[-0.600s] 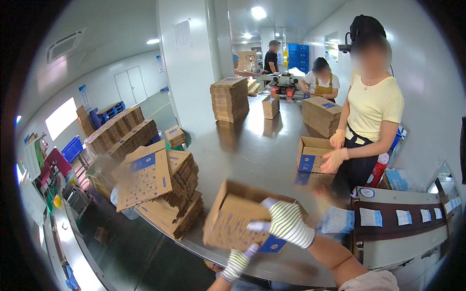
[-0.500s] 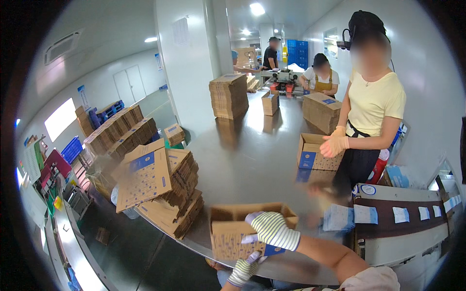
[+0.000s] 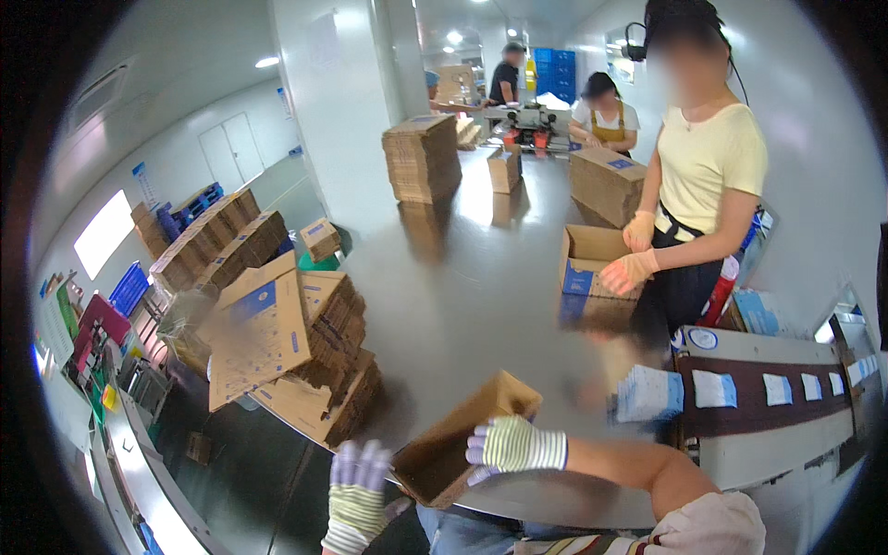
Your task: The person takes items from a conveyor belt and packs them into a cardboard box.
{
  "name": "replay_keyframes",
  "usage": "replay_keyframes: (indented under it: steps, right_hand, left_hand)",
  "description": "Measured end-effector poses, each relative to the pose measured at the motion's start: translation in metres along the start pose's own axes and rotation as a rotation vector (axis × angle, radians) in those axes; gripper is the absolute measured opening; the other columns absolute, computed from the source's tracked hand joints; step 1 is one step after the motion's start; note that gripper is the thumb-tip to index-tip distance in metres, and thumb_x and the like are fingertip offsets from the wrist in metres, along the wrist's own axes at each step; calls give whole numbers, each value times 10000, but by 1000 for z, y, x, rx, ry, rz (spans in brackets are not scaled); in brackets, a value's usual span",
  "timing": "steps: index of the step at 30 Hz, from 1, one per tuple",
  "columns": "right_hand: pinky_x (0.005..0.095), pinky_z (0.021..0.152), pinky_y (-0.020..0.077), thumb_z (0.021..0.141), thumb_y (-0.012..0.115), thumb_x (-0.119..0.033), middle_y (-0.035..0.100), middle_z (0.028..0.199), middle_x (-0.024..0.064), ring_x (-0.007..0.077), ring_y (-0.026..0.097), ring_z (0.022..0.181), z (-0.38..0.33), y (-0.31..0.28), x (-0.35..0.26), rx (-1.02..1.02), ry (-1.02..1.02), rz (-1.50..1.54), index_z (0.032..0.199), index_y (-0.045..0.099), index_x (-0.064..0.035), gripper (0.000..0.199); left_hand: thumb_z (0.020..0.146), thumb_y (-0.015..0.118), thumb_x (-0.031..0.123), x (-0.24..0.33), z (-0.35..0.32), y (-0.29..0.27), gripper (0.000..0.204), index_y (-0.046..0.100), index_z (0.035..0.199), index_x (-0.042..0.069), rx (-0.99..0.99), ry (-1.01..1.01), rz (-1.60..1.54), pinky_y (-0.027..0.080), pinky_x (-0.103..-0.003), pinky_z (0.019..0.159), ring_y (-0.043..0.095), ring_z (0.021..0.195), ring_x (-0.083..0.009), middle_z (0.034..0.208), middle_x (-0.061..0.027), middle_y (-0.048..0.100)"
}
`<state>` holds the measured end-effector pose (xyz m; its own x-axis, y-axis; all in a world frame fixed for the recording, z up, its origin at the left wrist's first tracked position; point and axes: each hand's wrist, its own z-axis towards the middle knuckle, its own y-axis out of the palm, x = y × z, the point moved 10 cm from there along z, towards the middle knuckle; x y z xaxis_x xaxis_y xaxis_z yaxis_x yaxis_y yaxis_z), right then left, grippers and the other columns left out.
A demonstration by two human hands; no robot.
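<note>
Just now the right hand grips the open carton by its rim while the left hand hangs spread and empty, so the half-formed box could twist and slide off the table.

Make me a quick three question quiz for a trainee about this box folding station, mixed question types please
1. True or false: the right hand rests on the open cardboard box.
2. Which hand is off the box, fingers spread? A) left hand B) right hand
3. What colour are the gloves of the co-worker in the yellow shirt?

Key: 1 true; 2 A; 3 orange-pink.
</note>
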<state>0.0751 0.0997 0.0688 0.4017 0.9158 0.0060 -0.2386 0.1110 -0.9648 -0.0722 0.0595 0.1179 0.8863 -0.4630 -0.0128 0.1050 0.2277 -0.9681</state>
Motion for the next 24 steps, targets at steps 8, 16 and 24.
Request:
replay_keyframes:
  steps: [8,16,24]
  right_hand:
    - [472,1009,349,793,612,-455,469,1236,182,356,417,1176,-35,-37,72,635,425,80,1105,499,-52,521]
    - [497,1025,342,852,572,-427,488,1267,183,369,425,1214,-124,89,8,118,585,293,1173,530,-47,499]
    - [391,891,465,847,596,-284,618,1061,147,250,579,1019,-249,-75,169,27,1114,347,1079,576,-23,350]
  left_hand:
    - [788,632,441,69,66,67,358,552,697,103,-78,351,-32,368,-432,997,591,579,-241,576,-61,553]
    - [728,707,451,94,90,46,429,462,604,122,331,271,-112,453,-365,762,513,470,-234,493,-44,480]
    - [709,733,432,72,76,42,423,471,616,114,372,177,-115,452,-393,788,524,521,-250,525,-50,493]
